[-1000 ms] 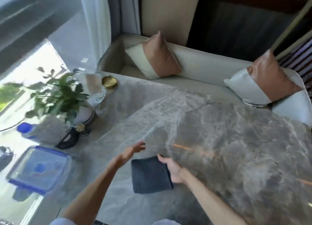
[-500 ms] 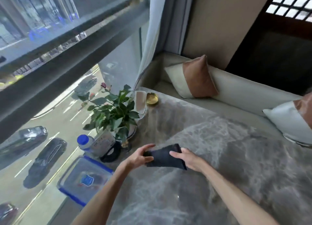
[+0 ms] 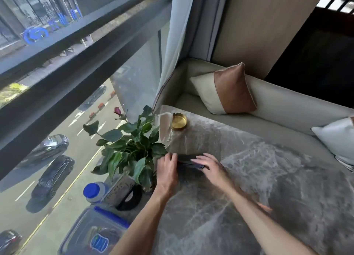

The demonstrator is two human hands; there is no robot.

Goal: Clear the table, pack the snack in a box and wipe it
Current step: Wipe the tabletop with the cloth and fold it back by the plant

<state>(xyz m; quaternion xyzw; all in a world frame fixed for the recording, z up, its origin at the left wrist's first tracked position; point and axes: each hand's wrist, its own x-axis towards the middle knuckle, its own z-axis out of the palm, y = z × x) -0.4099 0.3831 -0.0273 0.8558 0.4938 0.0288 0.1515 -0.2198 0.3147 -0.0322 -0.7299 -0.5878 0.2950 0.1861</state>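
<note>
Table, a big grey marble one, fills the lower right of the frame, with a sofa and its brown and cream pillow behind it at the upper right. A green plant stands at the table's left edge in the middle of the frame, and a clear box with a blue lid sits at the bottom left. Both hands meet on a small dark cloth in the middle: the left hand pinches its left end, the right hand lies flat on it with fingers together.
</note>
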